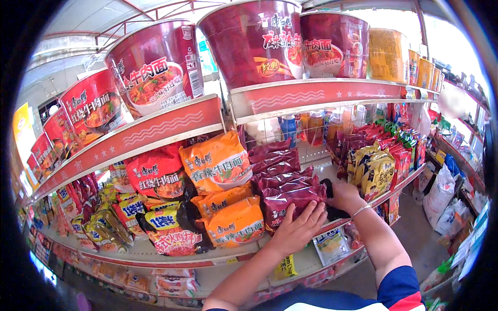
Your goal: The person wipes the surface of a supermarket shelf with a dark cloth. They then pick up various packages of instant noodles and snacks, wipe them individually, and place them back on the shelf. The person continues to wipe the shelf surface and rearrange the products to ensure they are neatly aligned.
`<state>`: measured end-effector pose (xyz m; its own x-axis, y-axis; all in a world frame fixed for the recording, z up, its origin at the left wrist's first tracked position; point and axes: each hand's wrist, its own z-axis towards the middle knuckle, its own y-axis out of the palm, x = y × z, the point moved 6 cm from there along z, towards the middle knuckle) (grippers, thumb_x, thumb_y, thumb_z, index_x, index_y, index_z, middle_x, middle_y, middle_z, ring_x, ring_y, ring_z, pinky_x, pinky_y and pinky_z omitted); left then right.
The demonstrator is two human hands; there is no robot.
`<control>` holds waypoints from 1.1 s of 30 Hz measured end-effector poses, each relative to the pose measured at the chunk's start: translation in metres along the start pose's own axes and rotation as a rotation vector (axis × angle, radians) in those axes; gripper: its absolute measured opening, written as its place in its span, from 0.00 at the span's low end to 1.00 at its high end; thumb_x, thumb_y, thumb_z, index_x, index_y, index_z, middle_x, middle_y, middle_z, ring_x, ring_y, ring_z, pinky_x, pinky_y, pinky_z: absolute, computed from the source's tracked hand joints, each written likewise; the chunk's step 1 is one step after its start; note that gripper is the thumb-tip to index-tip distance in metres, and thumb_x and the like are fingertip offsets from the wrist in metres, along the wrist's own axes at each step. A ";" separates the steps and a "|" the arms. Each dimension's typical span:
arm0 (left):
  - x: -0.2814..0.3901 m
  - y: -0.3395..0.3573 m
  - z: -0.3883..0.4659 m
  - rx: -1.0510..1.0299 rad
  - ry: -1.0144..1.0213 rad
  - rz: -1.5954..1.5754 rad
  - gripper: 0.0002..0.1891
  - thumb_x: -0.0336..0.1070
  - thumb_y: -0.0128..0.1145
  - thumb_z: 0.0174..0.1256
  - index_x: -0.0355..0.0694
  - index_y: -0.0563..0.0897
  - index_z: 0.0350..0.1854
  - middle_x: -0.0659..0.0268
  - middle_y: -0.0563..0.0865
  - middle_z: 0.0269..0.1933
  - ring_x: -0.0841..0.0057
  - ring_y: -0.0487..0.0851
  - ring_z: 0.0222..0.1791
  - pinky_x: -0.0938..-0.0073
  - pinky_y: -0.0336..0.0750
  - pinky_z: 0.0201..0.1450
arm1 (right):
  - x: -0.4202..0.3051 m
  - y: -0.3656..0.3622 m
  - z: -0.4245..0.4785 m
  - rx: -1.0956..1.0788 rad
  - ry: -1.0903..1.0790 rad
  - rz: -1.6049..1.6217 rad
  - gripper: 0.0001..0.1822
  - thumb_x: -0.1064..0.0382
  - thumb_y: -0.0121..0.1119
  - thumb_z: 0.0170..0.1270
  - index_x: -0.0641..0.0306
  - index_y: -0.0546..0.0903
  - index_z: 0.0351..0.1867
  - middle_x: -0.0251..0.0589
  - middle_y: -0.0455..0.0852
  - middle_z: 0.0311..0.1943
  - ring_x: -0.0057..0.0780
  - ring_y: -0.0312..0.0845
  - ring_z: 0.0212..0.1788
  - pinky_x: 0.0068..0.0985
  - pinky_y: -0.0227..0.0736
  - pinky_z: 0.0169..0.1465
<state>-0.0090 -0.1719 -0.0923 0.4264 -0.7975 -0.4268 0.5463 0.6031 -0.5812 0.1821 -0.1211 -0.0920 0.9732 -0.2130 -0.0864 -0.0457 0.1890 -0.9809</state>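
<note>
A row of dark purple instant noodle packets stands on the middle shelf in front of me. My left hand lies flat against the foremost packet, fingers extended and slightly apart. Just right of that row, my right hand is closed on a black cloth, partly hidden behind the wrist and the shelf's front lip. Orange noodle packets sit directly left of the purple ones. Yellow packets stand beyond my right hand.
Large noodle buckets line the top shelf. A wire divider backs the middle shelf, with bottles behind it. Black-and-yellow noodle packets lie farther left. A lower shelf holds a silver snack bag. White sacks stand across the aisle.
</note>
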 end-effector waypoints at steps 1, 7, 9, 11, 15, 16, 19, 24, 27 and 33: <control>0.000 0.000 0.001 -0.043 0.008 -0.010 0.21 0.43 0.51 0.60 0.52 0.76 0.58 0.67 0.68 0.67 0.68 0.61 0.69 0.41 0.59 0.61 | 0.007 -0.002 0.000 0.062 0.044 -0.021 0.23 0.49 0.68 0.46 0.63 0.82 0.39 0.50 0.85 0.38 0.44 0.83 0.42 0.36 0.78 0.47; -0.004 0.004 0.010 -0.121 0.047 -0.087 0.22 0.44 0.50 0.60 0.50 0.76 0.58 0.64 0.70 0.66 0.68 0.63 0.68 0.41 0.60 0.61 | 0.019 -0.025 -0.014 0.291 0.186 0.310 0.23 0.50 0.66 0.49 0.65 0.80 0.41 0.53 0.84 0.36 0.48 0.82 0.42 0.39 0.76 0.46; -0.005 0.004 0.006 -0.117 0.052 -0.123 0.22 0.44 0.50 0.60 0.49 0.76 0.58 0.63 0.70 0.65 0.68 0.63 0.68 0.41 0.61 0.60 | 0.014 -0.052 -0.038 0.411 0.151 0.532 0.25 0.56 0.66 0.50 0.68 0.78 0.48 0.53 0.85 0.36 0.45 0.83 0.40 0.35 0.76 0.46; -0.006 -0.008 -0.003 -0.075 0.048 -0.071 0.22 0.44 0.50 0.60 0.49 0.76 0.58 0.64 0.71 0.64 0.68 0.66 0.64 0.37 0.58 0.59 | 0.024 -0.051 -0.054 0.458 0.091 0.882 0.25 0.64 0.65 0.52 0.70 0.76 0.52 0.46 0.86 0.36 0.33 0.83 0.39 0.29 0.76 0.45; -0.021 -0.058 -0.029 0.089 -0.143 0.119 0.23 0.45 0.53 0.59 0.48 0.74 0.58 0.59 0.68 0.64 0.62 0.67 0.60 0.32 0.52 0.58 | 0.023 -0.057 -0.106 0.288 0.064 1.458 0.28 0.74 0.59 0.52 0.69 0.70 0.58 0.39 0.81 0.47 0.25 0.79 0.45 0.24 0.75 0.49; -0.034 -0.073 -0.028 0.114 -0.282 0.168 0.24 0.45 0.55 0.58 0.47 0.73 0.59 0.56 0.67 0.65 0.59 0.66 0.61 0.31 0.51 0.59 | 0.027 -0.053 -0.116 0.290 0.108 1.443 0.32 0.75 0.59 0.50 0.68 0.68 0.61 0.40 0.80 0.49 0.26 0.78 0.48 0.24 0.73 0.53; -0.096 -0.104 -0.026 0.097 -0.643 0.126 0.31 0.44 0.59 0.56 0.42 0.68 0.63 0.47 0.61 0.67 0.46 0.60 0.65 0.36 0.51 0.63 | 0.028 -0.029 -0.128 0.222 0.072 1.610 0.39 0.71 0.62 0.45 0.68 0.64 0.65 0.42 0.77 0.55 0.30 0.74 0.54 0.27 0.67 0.60; -0.169 -0.093 -0.015 0.097 -0.782 0.203 0.34 0.39 0.62 0.55 0.35 0.64 0.64 0.44 0.60 0.68 0.43 0.55 0.69 0.50 0.52 0.70 | -0.002 0.010 -0.122 -0.051 0.095 1.777 0.42 0.71 0.63 0.48 0.67 0.59 0.69 0.42 0.72 0.60 0.30 0.71 0.58 0.28 0.63 0.63; -0.187 -0.065 -0.021 -0.094 -0.723 0.287 0.35 0.39 0.62 0.56 0.34 0.63 0.65 0.44 0.60 0.69 0.45 0.56 0.69 0.51 0.52 0.70 | -0.009 0.029 -0.112 -0.087 0.081 1.703 0.44 0.68 0.65 0.51 0.67 0.56 0.70 0.44 0.70 0.62 0.31 0.69 0.60 0.28 0.64 0.63; -0.099 -0.097 -0.006 0.162 -0.572 0.140 0.31 0.43 0.58 0.61 0.33 0.66 0.63 0.44 0.67 0.65 0.47 0.61 0.68 0.47 0.51 0.69 | -0.021 0.013 -0.105 -0.238 0.016 1.770 0.42 0.63 0.65 0.56 0.69 0.55 0.70 0.48 0.69 0.62 0.30 0.67 0.62 0.28 0.63 0.64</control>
<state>-0.1086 -0.1514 0.0019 0.7974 -0.6029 -0.0261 0.5401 0.7323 -0.4148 0.1374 -0.2145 -0.1215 -0.2689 0.0618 -0.9612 -0.9609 0.0516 0.2721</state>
